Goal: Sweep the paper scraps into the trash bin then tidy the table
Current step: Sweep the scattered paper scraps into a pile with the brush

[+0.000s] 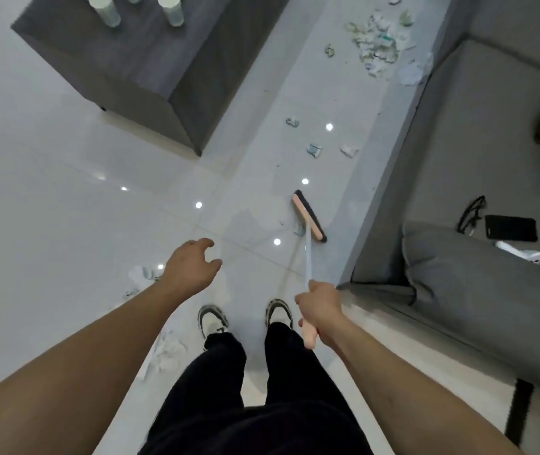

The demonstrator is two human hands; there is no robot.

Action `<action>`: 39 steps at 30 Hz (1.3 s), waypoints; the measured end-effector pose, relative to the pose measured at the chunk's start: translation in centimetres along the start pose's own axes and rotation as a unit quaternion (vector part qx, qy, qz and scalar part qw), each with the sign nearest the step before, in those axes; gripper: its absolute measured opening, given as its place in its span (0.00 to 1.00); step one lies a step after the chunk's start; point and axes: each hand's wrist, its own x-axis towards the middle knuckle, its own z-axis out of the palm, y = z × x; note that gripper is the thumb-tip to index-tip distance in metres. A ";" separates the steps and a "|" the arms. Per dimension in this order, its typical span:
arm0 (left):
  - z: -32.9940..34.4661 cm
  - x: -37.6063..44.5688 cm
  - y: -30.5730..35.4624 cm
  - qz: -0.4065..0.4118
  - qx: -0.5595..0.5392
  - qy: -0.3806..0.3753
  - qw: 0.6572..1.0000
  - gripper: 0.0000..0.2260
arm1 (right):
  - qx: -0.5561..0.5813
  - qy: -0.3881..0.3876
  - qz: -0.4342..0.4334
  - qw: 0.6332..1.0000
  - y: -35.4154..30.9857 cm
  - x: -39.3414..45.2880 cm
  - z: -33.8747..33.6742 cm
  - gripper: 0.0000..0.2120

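Note:
My right hand [319, 310] grips the handle of a broom whose pink and black head [309, 215] rests on the white tile floor beside the sofa. One small scrap lies against the broom head. A heap of paper scraps [381, 41] lies far ahead on the floor, with single scraps [314, 149] strewn between it and the broom. More scraps [140, 274] lie left of my left hand and near my left shoe. My left hand [191, 267] hovers over the floor, fingers loosely curled, holding nothing. No trash bin is in view.
A dark grey low table [137, 70] stands at upper left with several pale cups [104, 9] on it. A grey sofa [478, 159] runs along the right, carrying glasses, a black phone [510, 228] and a white object. My shoes [213, 320] stand between my arms.

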 end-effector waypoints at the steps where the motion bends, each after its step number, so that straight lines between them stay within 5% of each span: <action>1: 0.4 -1.0 -0.8 -0.010 -0.011 0.005 1.000 0.22 | -0.032 -0.017 -0.014 0.999 0.9 -1.1 1.3 0.06; 8: 1.1 -7.5 -8.3 -0.070 -0.075 0.050 0.993 0.23 | -0.233 -0.185 -0.088 0.951 2.7 -7.1 10.1 0.07; 10: 1.1 -9.4 -10.8 -0.083 -0.088 0.063 0.991 0.23 | -0.192 -0.215 -0.095 0.953 2.4 -8.8 12.0 0.02; 16: 0.5 -13.4 -16.0 -0.103 -0.112 0.104 0.983 0.20 | -0.010 -0.247 0.002 0.969 1.1 -12.3 14.4 0.19; 23: -2.1 -11.8 -14.6 -0.067 -0.103 0.102 0.987 0.23 | 0.005 -0.188 -0.022 0.982 0.5 -13.3 12.1 0.29; 27: -3.9 -8.7 -9.8 -0.018 -0.094 0.097 0.991 0.23 | 0.045 -0.139 -0.031 0.989 -1.4 -11.9 7.4 0.10; 39: -7.4 6.3 10.7 0.073 0.009 0.064 0.995 0.22 | 0.230 0.042 0.060 0.970 -10.4 3.7 -9.0 0.04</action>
